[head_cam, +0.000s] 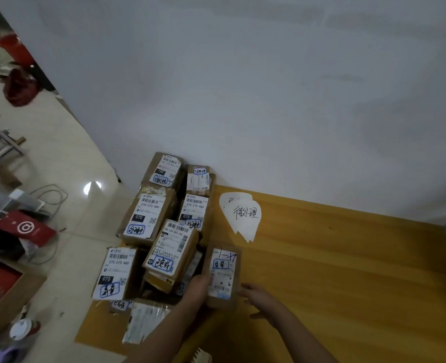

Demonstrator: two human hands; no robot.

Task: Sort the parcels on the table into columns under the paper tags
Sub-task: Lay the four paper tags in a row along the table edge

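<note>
Both hands flank a small parcel point(223, 277) (label up) on the table point(347, 271): left hand point(199, 285) grips its left edge, right hand point(258, 297) open just beside its right edge.

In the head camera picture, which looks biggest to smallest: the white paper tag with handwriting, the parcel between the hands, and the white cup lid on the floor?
1. Paper tag and the parcel between the hands look about alike; I would not rank them, since the parcel lies nearer the camera.
2. Cup lid, clearly smallest.
</note>
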